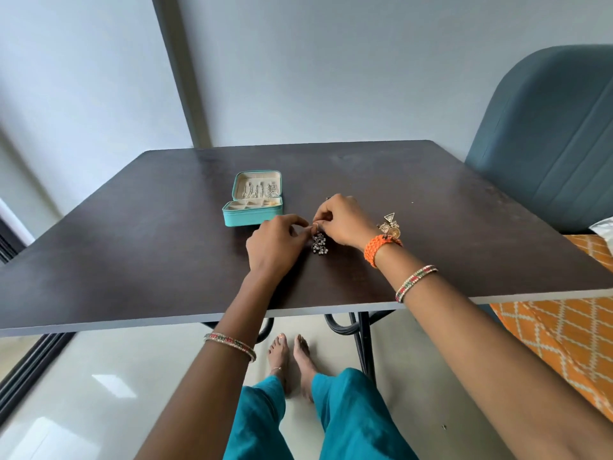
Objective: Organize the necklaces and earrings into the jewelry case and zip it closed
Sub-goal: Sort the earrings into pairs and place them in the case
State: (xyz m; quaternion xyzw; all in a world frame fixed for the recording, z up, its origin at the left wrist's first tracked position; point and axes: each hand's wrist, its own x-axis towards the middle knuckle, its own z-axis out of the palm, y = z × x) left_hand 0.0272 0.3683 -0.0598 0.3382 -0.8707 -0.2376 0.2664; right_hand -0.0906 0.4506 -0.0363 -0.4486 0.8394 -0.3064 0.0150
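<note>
Presently both the left hand [277,242] and right hand [341,220] pinch one beaded earring [319,244] just right of the open jewelry case [252,218], seemingly working its fastening before stowing.

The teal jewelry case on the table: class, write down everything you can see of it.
The jewelry case is a small teal box with rounded corners and a pale cream lining, its outside looking like smooth leather or fabric. It lies open on the dark table, lid propped upright at the back. Thin silvery pieces hang in a row inside the lid. The base is split into small compartments; something golden shows at its right end. No hand touches it: both hands work just in front and to its right.
</note>
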